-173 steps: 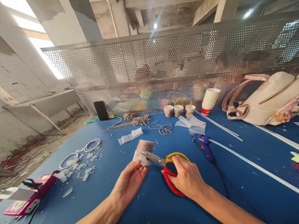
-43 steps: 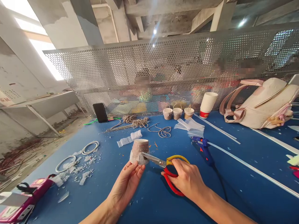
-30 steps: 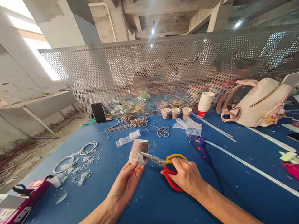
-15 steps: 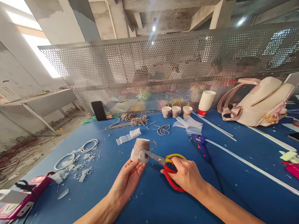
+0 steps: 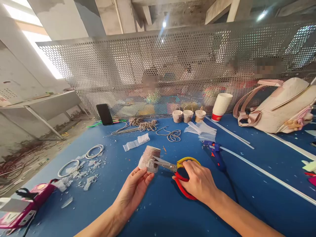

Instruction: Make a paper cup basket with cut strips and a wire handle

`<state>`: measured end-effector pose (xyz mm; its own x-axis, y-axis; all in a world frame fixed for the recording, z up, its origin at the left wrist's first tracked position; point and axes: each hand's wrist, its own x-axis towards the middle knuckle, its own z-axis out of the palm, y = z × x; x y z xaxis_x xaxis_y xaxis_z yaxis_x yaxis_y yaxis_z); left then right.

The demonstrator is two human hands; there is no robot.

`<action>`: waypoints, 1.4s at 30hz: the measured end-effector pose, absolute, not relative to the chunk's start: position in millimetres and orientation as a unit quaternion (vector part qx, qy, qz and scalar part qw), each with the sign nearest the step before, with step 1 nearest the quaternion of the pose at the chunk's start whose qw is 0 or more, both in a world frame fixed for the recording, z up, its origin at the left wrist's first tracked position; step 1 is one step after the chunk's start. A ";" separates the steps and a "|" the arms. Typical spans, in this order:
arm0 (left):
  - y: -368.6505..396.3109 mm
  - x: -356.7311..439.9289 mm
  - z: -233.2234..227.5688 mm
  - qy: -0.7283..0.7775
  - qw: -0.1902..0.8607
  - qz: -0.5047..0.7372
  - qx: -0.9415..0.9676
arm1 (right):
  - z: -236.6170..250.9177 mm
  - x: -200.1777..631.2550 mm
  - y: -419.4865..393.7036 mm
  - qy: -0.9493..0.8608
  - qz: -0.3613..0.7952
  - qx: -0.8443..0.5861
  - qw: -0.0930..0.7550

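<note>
My left hand [image 5: 134,189] holds an upside-down paper cup [image 5: 149,158] wound with brownish cord, its white fringed rim between my fingertips. My right hand [image 5: 197,182] grips red-and-yellow scissors [image 5: 181,172]. The scissor blades [image 5: 161,162] sit at the cup's white fringe, just above my left fingers. Both hands hover low over the blue table [image 5: 153,210].
A blue glue gun [image 5: 216,152] lies right of the scissors, with clear strips [image 5: 203,130] behind it. Three small cup baskets [image 5: 188,115], stacked cups [image 5: 221,106], cord coils [image 5: 145,125], a phone [image 5: 104,114] and a bag [image 5: 278,105] line the mesh screen. White rings [image 5: 93,151] and scraps lie left.
The cup has turned slightly in my left hand and the scissor blades have closed in on its white fringe. My hands stay in nearly the same place; the view shifts a little.
</note>
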<state>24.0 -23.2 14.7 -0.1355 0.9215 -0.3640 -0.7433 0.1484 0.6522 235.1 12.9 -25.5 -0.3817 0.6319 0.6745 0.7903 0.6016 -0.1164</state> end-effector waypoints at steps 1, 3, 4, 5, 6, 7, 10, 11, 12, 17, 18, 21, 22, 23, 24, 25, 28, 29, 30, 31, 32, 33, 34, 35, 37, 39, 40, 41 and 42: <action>-23.4 23.8 14.5 0.395 0.648 0.640 0.118 | -25.1 235.7 13.2 -0.824 -0.125 -0.426 0.351; -23.5 23.5 14.6 0.400 0.648 0.637 0.123 | -23.1 237.2 13.5 -0.827 -0.149 -0.413 0.353; -23.4 23.4 14.7 0.402 0.647 0.636 0.125 | -21.9 238.0 13.4 -0.828 -0.157 -0.406 0.353; -23.3 23.3 14.7 0.403 0.647 0.635 0.128 | -20.8 238.6 13.2 -0.829 -0.161 -0.401 0.354; -23.1 23.1 14.7 0.403 0.647 0.634 0.132 | -20.0 239.0 12.9 -0.830 -0.161 -0.399 0.355; -23.0 22.9 14.5 0.403 0.647 0.633 0.135 | -19.5 239.3 12.7 -0.829 -0.157 -0.400 0.357; -23.1 22.1 13.8 0.399 0.648 0.632 0.146 | -19.7 239.4 12.2 -0.827 -0.140 -0.407 0.361; -23.3 21.9 13.6 0.399 0.648 0.632 0.150 | -20.1 239.3 12.3 -0.828 -0.137 -0.408 0.360; -23.6 21.7 13.6 0.399 0.647 0.631 0.153 | -20.6 239.3 12.3 -0.828 -0.133 -0.408 0.360; -23.7 21.8 13.9 0.405 0.642 0.633 0.154 | -26.3 240.3 12.2 -0.838 -0.096 -0.404 0.355; -23.3 21.9 13.9 0.405 0.642 0.633 0.153 | -28.2 240.5 11.7 -0.840 -0.087 -0.404 0.352; -21.7 22.1 13.3 0.405 0.643 0.631 0.153 | -31.6 239.9 9.6 -0.846 -0.051 -0.411 0.337; -21.2 21.9 12.8 0.404 0.645 0.630 0.156 | -30.9 239.1 9.1 -0.843 -0.029 -0.422 0.331; -20.8 21.6 12.3 0.403 0.647 0.628 0.159 | -28.8 238.2 8.9 -0.836 0.002 -0.441 0.326; -20.5 21.0 11.8 0.402 0.648 0.626 0.161 | -25.4 237.3 9.2 -0.824 0.044 -0.465 0.321; -20.2 20.3 11.3 0.402 0.648 0.626 0.164 | -21.0 236.6 10.0 -0.806 0.095 -0.494 0.313; -19.0 17.4 10.7 0.414 0.637 0.625 0.180 | -6.5 236.5 14.7 -0.740 0.232 -0.564 0.286; -18.5 16.6 11.0 0.420 0.632 0.624 0.188 | -3.3 237.1 16.3 -0.728 0.249 -0.573 0.282; -17.9 16.1 11.5 0.427 0.626 0.623 0.197 | -1.7 237.6 17.4 -0.725 0.249 -0.576 0.283; -17.5 16.0 12.2 0.433 0.621 0.620 0.205 | -1.6 237.8 17.6 -0.729 0.234 -0.575 0.290; -17.2 16.5 13.0 0.438 0.617 0.618 0.212 | -3.0 237.5 17.0 -0.738 0.212 -0.567 0.299; -17.1 17.4 14.0 0.443 0.614 0.616 0.216 | -5.5 236.6 15.6 -0.752 0.185 -0.553 0.309; -17.4 18.7 15.0 0.446 0.613 0.614 0.219 | -8.7 234.9 13.5 -0.768 0.157 -0.534 0.317; -18.0 20.4 15.9 0.450 0.611 0.613 0.220 | -12.1 232.9 11.1 -0.785 0.132 -0.513 0.322; -19.9 24.0 17.7 0.456 0.609 0.611 0.219 | -18.3 228.6 7.2 -0.814 0.098 -0.474 0.320; -22.0 27.1 18.8 0.459 0.606 0.612 0.217 | -22.3 226.6 6.7 -0.820 0.080 -0.472 0.314; -22.8 28.1 19.0 0.458 0.606 0.613 0.215 | -23.4 226.8 7.9 -0.812 0.075 -0.484 0.316; -23.5 28.8 18.9 0.457 0.608 0.614 0.211 | -24.0 227.8 9.8 -0.801 0.073 -0.499 0.322; -23.8 29.2 18.7 0.455 0.610 0.616 0.205 | -24.0 229.4 12.0 -0.789 0.075 -0.512 0.331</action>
